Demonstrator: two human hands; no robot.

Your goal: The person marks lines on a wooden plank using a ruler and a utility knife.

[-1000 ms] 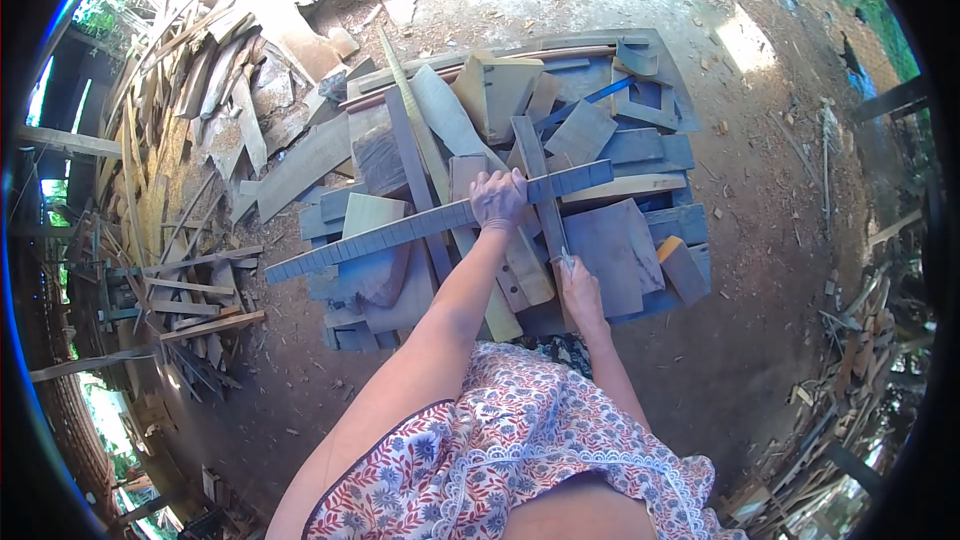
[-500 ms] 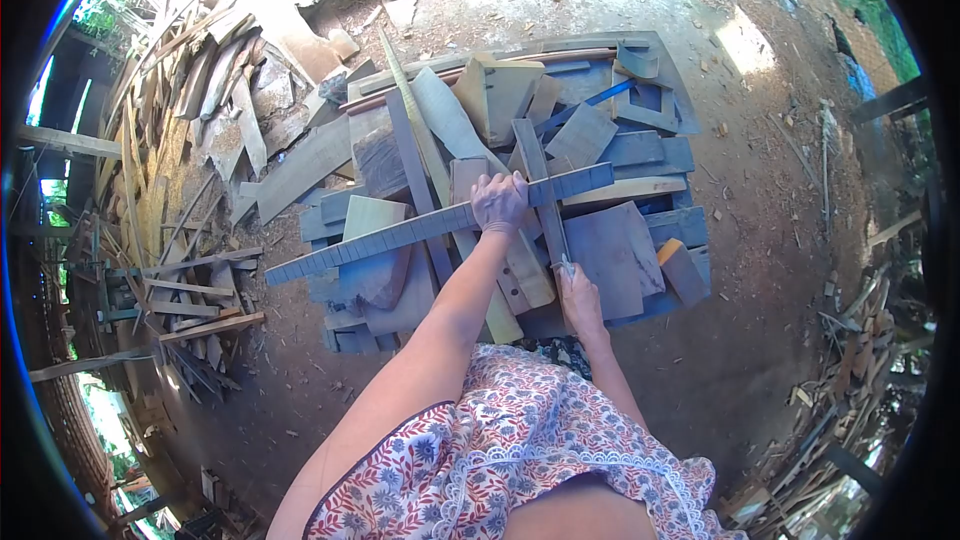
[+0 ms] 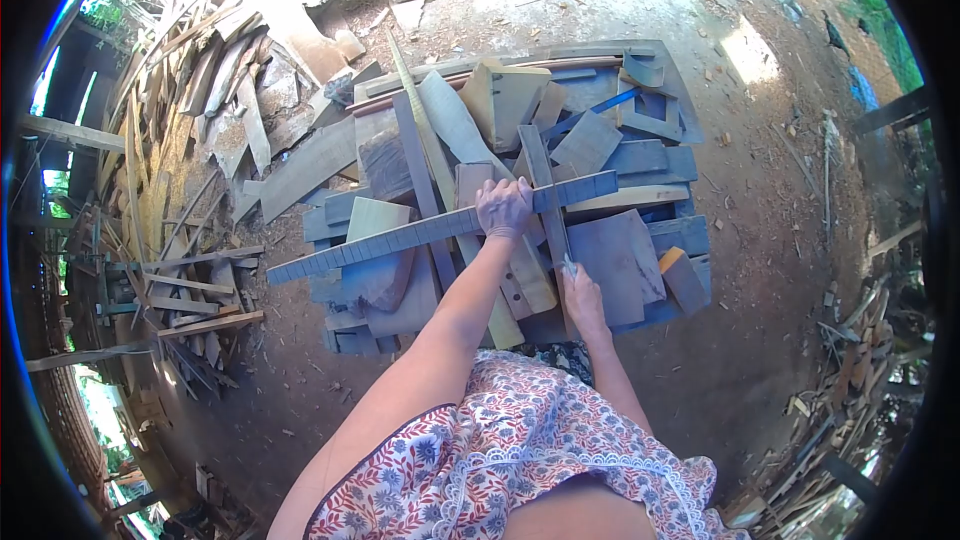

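Observation:
My left hand (image 3: pixel 503 208) is closed around a long, narrow wooden strip (image 3: pixel 390 242) with evenly spaced cross lines along it. The strip lies slantwise over a heap of boards, its right end higher in the view. My right hand (image 3: pixel 584 300), nearer my body, is wrapped around the handle of what looks like a handsaw (image 3: pixel 570 266), seen almost edge-on. Its thin blade runs up toward the marked strip, beside a narrow wooden bar (image 3: pixel 541 165) that crosses under the strip. Fingers hide most of the saw's handle.
Under my hands are loose boards and blocks, including a wide brown board (image 3: pixel 607 265), a pale block (image 3: pixel 497 100) and an orange-ended block (image 3: pixel 684 275). Scrap wood (image 3: pixel 215 90) is piled at the left; more offcuts (image 3: pixel 850 370) lie at the right on the dirt floor.
The view has shifted slightly, so the boards sit a little lower and farther right. Both hands keep their holds, with my right hand a touch lower in view.

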